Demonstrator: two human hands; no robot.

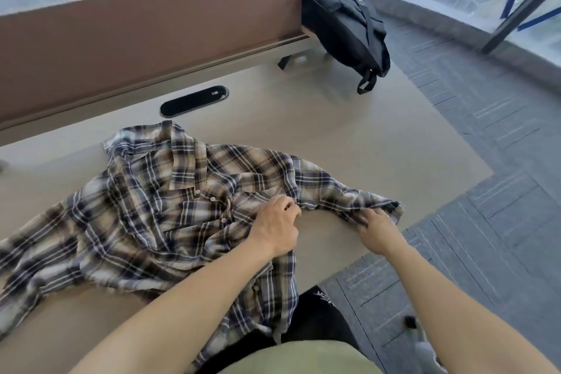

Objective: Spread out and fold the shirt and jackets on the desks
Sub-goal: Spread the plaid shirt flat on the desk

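A plaid shirt [158,203] in beige, navy and white lies crumpled on the tan desk [364,136], collar toward the partition and its hem hanging over the near edge. My left hand [277,226] pinches the fabric near the armpit of the right-side sleeve. My right hand [378,229] grips that sleeve near its cuff, which reaches out toward the desk's right edge. A black jacket [346,24] lies heaped at the far right corner of the desk, partly draped over the edge.
A brown partition [145,27] runs along the back of the desk, with a black cable slot [194,100] in front of it. Grey carpet [485,118] lies to the right, below a curved window wall. Dark garments show beyond the partition.
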